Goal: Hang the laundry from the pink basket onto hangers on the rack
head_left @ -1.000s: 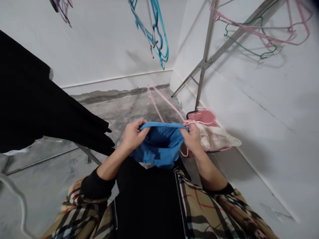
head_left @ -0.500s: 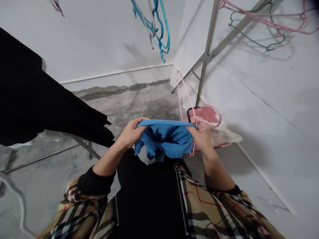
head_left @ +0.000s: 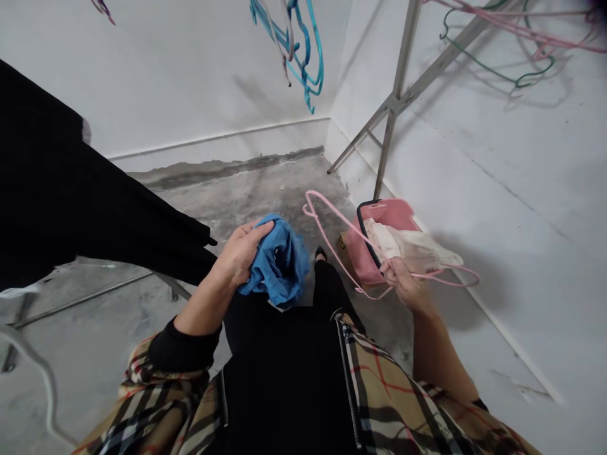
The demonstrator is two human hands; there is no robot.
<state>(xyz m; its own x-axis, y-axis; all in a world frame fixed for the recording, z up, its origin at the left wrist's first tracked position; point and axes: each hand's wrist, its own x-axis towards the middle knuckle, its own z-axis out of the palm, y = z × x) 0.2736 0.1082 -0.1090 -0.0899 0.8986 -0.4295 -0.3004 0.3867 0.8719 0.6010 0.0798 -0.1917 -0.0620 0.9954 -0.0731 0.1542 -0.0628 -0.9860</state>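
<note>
My left hand (head_left: 239, 253) is closed on a bunched blue cloth (head_left: 277, 262), held in front of my body at the middle of the view. My right hand (head_left: 403, 281) is off to the right and grips a thin pink wire hanger (head_left: 339, 249) by its lower bar; the hanger lies tilted, its hook pointing left toward the cloth. The hanger crosses in front of a pink basket (head_left: 365, 256) on the floor, which holds a whitish cloth (head_left: 417, 249). The two hands are apart, with the cloth free of the hanger.
A black garment (head_left: 71, 196) hangs at the left over a metal rack leg (head_left: 165, 287). Blue hangers (head_left: 298, 47) hang at top centre; pink and green hangers (head_left: 516, 44) sit on a metal stand (head_left: 396, 104) at the right. White walls meet in the far corner; the floor is bare concrete.
Both hands were stretching the blue cloth between them. Now my right hand has let go of the cloth and swung right with the pink hanger; my left hand keeps the cloth bunched.
</note>
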